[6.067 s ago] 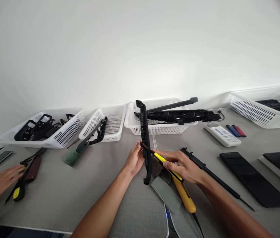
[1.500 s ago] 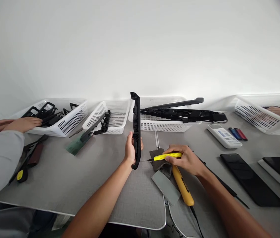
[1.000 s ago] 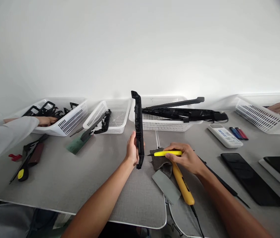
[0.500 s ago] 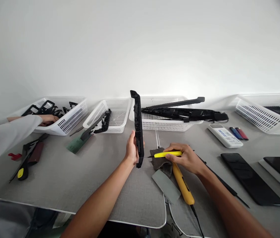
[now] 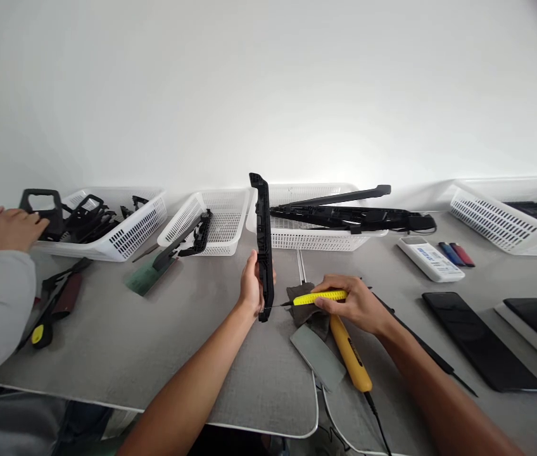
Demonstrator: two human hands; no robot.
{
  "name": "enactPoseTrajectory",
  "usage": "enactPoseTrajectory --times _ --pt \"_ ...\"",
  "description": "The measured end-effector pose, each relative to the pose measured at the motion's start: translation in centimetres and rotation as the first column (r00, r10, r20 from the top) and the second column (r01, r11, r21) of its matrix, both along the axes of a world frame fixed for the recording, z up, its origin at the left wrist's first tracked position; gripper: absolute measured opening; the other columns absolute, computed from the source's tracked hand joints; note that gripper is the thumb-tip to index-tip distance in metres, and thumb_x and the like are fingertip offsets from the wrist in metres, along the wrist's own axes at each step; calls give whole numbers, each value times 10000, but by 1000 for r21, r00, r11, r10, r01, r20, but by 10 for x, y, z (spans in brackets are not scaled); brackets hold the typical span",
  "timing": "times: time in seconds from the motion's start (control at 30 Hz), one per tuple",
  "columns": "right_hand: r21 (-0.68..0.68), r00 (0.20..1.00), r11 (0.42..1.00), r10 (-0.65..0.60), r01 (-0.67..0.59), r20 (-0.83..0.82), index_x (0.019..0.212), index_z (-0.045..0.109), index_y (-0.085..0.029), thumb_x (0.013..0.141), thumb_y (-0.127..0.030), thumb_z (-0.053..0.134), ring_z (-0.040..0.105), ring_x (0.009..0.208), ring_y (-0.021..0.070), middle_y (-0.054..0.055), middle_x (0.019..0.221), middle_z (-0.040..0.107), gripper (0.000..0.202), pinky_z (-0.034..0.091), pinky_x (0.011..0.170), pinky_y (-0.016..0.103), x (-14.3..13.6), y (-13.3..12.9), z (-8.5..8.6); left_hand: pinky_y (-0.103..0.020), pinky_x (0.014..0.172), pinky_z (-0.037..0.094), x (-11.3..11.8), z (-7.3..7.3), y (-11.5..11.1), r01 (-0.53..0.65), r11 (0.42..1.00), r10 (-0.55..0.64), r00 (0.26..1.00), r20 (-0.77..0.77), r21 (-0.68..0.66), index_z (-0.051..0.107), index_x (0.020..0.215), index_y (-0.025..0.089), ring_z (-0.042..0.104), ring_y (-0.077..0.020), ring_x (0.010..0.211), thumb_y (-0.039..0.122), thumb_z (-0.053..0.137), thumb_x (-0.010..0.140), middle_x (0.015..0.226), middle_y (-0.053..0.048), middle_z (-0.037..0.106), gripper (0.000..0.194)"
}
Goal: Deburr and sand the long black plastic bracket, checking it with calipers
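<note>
My left hand (image 5: 253, 286) is closed around the lower part of a long black plastic strip (image 5: 263, 244), held upright with its ribbed side showing. In my right hand (image 5: 347, 303) is a slim yellow craft knife (image 5: 320, 297), gripped between thumb and fingers. Its thin dark tip points left and reaches the lower end of the strip; whether it touches cannot be made out. Below the right hand lie a dark grey cloth (image 5: 313, 320), a corded tool with a yellow handle (image 5: 351, 358) and a flat grey-green plate (image 5: 318, 356).
White baskets with black parts stand along the wall, including a left basket (image 5: 130, 237) and a middle basket (image 5: 325, 240). A co-worker's hand (image 5: 12, 229) is at the left beside a black frame (image 5: 43, 206). A black phone (image 5: 482, 342) and white calculator-like device (image 5: 430, 258) lie right.
The knife has shifted slightly left and its tip slightly down along the strip's lower end. The co-worker's hands have moved left out of the basket, with a black frame now raised.
</note>
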State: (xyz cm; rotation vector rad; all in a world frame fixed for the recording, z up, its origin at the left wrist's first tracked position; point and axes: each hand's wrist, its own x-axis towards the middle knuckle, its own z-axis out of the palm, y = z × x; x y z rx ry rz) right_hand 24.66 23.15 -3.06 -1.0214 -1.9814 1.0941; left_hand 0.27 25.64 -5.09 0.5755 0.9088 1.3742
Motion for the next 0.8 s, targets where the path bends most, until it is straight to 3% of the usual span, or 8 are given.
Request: enactPoseTrajectory --times 0.1,0.27,0.5,0.6,0.7,0.8 --pt "-10 1000 1000 -6 6 1 959 840 -177 914 -588 761 554 704 178 67 837 711 421 389 616 294 -1 0 2 -223 395 248 0 2 0 -6 1000 5 1000 14 9 657 752 172 410 -79 425 786 786 724 516 38 513 628" --pt "-148 1000 989 20 -21 -7 853 807 -171 899 -646 728 491 665 163 33 729 650 484 349 599 293 3 2 5 -242 431 303 1 6 -2 -34 999 34 999 -21 -10 670 748 178 446 -94 456 757 785 736 553 28 555 590" --pt "-204 973 962 -206 181 -108 744 724 -179 835 -748 720 365 572 127 -36 586 446 576 266 554 287 7 11 -1 -253 532 420 7 8 -5 -12 1000 12 1000 -25 9 695 811 178 574 -137 589 591 861 662 669 18 647 469" --pt "-255 919 930 -322 264 -226 685 636 -199 798 -761 746 330 550 118 -49 585 399 584 242 531 280 10 14 -5 -244 537 430 11 9 -9 67 997 -65 997 -39 40 701 901 192 569 -128 590 527 868 657 729 26 671 447" --pt "-266 832 887 -450 376 -325 682 591 -211 804 -765 739 323 553 117 -48 613 392 586 253 522 274 12 17 -8 -254 549 452 13 9 -13 183 980 -177 982 -71 82 697 1073 209 596 -151 617 552 842 694 763 20 687 532" --pt "-250 784 849 -527 466 -328 728 646 -203 793 -786 739 370 568 126 -36 634 427 594 310 527 270 13 19 -10 -269 576 477 13 6 -15 265 959 -257 962 -90 101 659 1156 221 617 -166 640 639 801 751 789 9 696 599"
